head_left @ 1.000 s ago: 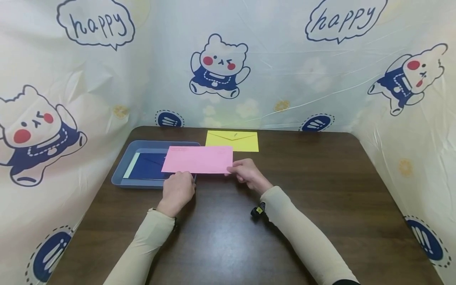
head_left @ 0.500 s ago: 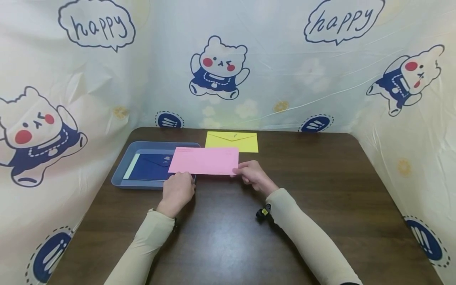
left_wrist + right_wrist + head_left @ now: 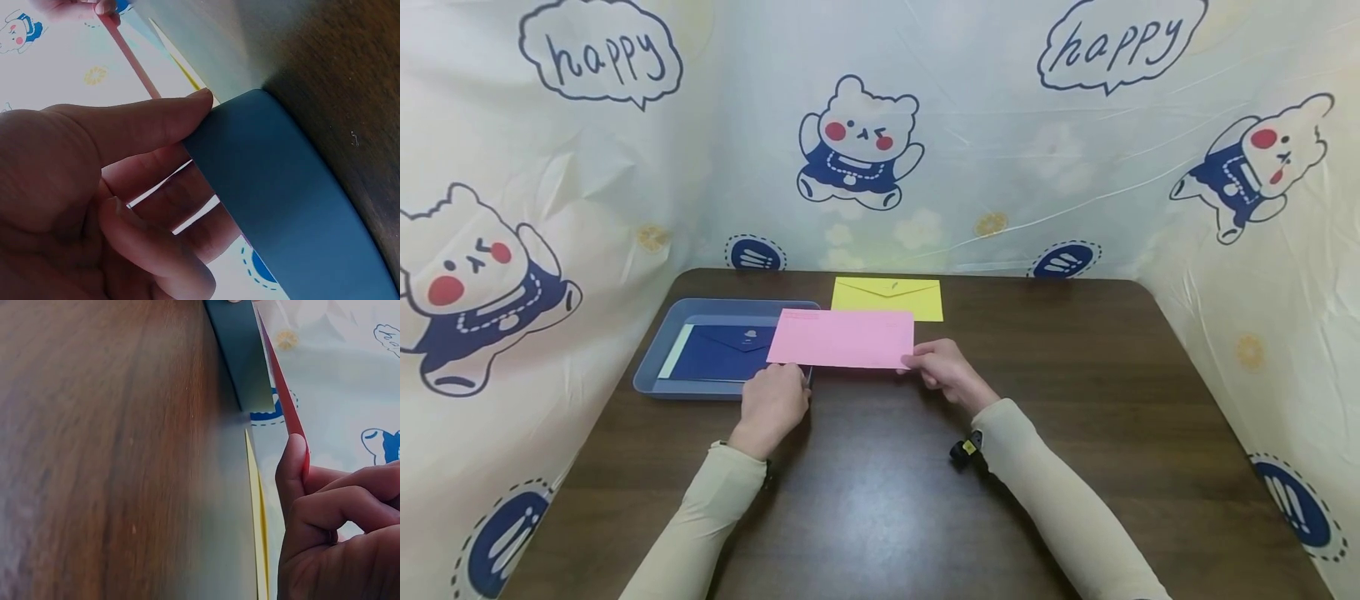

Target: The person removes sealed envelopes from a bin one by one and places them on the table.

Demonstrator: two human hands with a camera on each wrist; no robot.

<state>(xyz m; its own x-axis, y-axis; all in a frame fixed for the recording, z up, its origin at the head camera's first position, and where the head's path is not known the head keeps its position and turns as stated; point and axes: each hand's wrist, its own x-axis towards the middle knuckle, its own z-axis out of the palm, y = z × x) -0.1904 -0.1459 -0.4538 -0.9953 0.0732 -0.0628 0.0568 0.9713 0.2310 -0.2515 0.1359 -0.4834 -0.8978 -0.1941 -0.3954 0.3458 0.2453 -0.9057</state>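
Near its right front corner, the blue tray (image 3: 694, 390) is gripped by my left hand (image 3: 773, 404). In the left wrist view the thumb lies on the outside of the tray wall (image 3: 269, 181), fingers behind it. A pink envelope (image 3: 842, 339) is pinched at its lower right corner between thumb and fingers of my right hand (image 3: 947, 371). It is held above the table, its left end over the tray's right side. The right wrist view shows the envelope (image 3: 284, 394) edge-on, tilted. A navy envelope (image 3: 718, 354) lies in the tray, its right end hidden by the pink one.
Behind the pink envelope, a yellow envelope (image 3: 887, 293) lies flap side up near the back edge of the dark wooden table (image 3: 1075, 375). A printed curtain (image 3: 985, 167) with bears stands around the back and sides.
My right hand has drawn the pink envelope to the right, uncovering more of the navy envelope. The left hand and the tray have stayed in place.
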